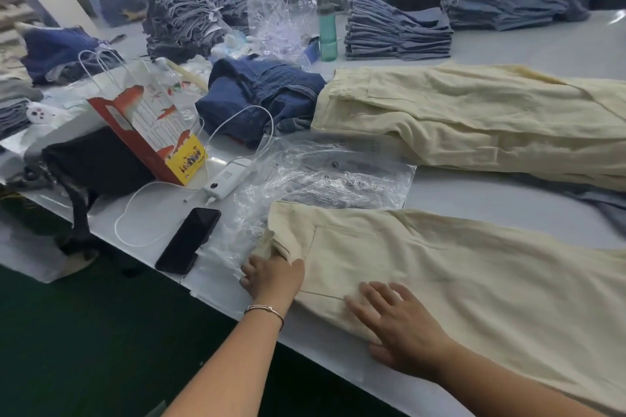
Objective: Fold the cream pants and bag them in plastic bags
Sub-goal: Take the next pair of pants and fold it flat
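A pair of cream pants (457, 274) lies flat along the near edge of the white table, waistband to the left. My left hand (271, 276) grips the waistband corner, fingers curled under the cloth. My right hand (399, 325) rests flat on the pants near the front edge, fingers spread. Clear plastic bags (325, 176) lie just beyond the waistband, partly under it. A second pile of cream pants (474, 118) lies further back on the right.
A black phone (189, 240), a white power bank (227, 178) with cable and a red paper bag (149, 125) sit to the left. Dark blue jeans (261, 95), stacks of folded denim (396, 30) and a green bottle (328, 34) stand behind. Other people are at the far side.
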### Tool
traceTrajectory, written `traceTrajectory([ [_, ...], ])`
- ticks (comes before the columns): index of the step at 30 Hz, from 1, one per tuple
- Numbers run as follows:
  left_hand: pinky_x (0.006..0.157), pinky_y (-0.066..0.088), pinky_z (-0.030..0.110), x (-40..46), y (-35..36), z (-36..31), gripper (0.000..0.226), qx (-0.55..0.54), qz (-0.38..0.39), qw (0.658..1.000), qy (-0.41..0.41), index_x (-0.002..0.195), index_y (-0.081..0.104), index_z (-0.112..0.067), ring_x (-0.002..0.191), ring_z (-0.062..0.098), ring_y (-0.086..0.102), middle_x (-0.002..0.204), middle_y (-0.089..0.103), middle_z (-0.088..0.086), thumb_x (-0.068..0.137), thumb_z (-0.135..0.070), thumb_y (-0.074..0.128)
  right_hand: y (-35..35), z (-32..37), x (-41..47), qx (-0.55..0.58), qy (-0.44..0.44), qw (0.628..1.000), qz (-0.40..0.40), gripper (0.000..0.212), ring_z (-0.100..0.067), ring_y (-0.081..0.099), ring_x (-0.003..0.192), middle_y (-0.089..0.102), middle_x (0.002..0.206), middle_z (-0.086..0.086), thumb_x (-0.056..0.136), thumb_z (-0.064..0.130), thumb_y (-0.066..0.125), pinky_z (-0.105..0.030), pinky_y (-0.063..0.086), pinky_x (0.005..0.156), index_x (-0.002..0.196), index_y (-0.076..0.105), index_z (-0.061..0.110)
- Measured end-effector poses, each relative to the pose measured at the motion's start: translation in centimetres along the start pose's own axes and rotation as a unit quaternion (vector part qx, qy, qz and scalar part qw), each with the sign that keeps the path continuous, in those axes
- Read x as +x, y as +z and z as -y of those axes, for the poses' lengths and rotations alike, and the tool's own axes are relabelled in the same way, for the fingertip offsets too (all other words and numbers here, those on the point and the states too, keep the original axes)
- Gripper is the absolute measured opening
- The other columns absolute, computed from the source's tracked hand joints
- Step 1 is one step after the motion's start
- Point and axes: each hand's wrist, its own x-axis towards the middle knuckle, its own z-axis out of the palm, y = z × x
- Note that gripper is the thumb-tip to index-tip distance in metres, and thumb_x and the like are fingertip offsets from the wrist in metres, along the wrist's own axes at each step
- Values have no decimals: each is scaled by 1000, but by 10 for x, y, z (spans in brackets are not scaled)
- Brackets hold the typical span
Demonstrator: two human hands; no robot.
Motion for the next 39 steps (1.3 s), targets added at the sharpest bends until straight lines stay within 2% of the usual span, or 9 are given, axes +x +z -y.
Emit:
traceTrajectory([
  [3, 99, 29, 44, 13, -13, 2, 51, -7, -12, 1000, -27, 111, 49, -17, 118, 35, 36, 126, 45, 15, 75, -52, 54, -4, 7, 26, 15, -18, 999, 31, 73, -32, 45, 114, 41, 133, -13, 78, 39, 59, -38, 43, 76, 142, 30, 18],
  [7, 84, 43, 37, 28, -23, 3, 59, -200, -46, 979, -15, 118, 45, -7, 103, 33, 57, 110, 60, 11, 72, -32, 73, -4, 8, 44, 55, 8, 998, 36, 59, -32, 41, 109, 39, 127, -11, 79, 30, 61, -38, 37, 65, 130, 34, 16],
  [10, 71, 49, 35, 17, -27, -4, 24, -480, 15, 874, -71, 89, 62, -2, 83, 30, 63, 86, 67, 13, 70, -6, 76, -7, 4, 51, 77, 34, 996, 42, 53, -31, 43, 108, 41, 124, -9, 79, 25, 60, -39, 43, 67, 126, 37, 17],
  [17, 72, 57, 36, -3, -98, -58, 24, -653, 175, 732, 78, 96, 68, 3, 86, 31, 68, 90, 69, 21, 78, 10, 54, -42, -2, 41, 124, 81, 981, -128, 99, -33, 62, 107, 56, 127, -14, 43, 26, 78, -34, 56, 68, 136, 45, 15],
  [23, 66, 60, 37, 46, -179, -71, 26, -706, -32, 696, 126, 82, 72, -5, 78, 28, 72, 84, 73, 11, 66, 8, 58, -79, -12, 90, 157, 82, 968, -176, 121, -38, 2, 146, -7, 159, -18, 64, 48, 68, -59, 21, 108, 149, -16, 33],
  [27, 68, 58, 38, 105, -181, -46, 43, -624, -124, 764, 111, 97, 71, -15, 88, 27, 71, 94, 74, 7, 56, -3, 64, -53, -7, 135, 153, 97, 978, -100, 106, -38, -17, 144, -27, 156, -10, 79, 14, 55, -65, 3, 110, 145, -26, 36],
  [32, 82, 52, 39, 156, -99, -12, 42, -364, -67, 925, 85, 111, 59, -7, 92, 28, 63, 107, 68, 16, 70, -9, 69, -1, -8, 160, 119, 141, 979, 91, 72, -37, -5, 146, -7, 160, -10, 93, 36, 42, -66, 5, 108, 152, 0, 30],
  [36, 86, 47, 41, 180, -78, 17, 60, -298, -134, 944, 43, 134, 39, -6, 111, 37, 52, 130, 51, 20, 80, -2, 63, 9, -4, 161, 84, 152, 981, 86, 72, -38, -4, 146, -1, 160, -12, 88, 44, 42, -67, 1, 106, 150, 8, 33],
  [39, 104, 34, 53, 172, -68, 20, 68, -60, -259, 950, 164, 134, 43, -4, 129, 42, 34, 141, 38, 23, 72, -1, 67, -1, -1, 155, 87, 164, 980, 69, 80, -44, 46, 127, 50, 140, -17, 58, 57, 72, -73, 37, 89, 133, 54, 36],
])
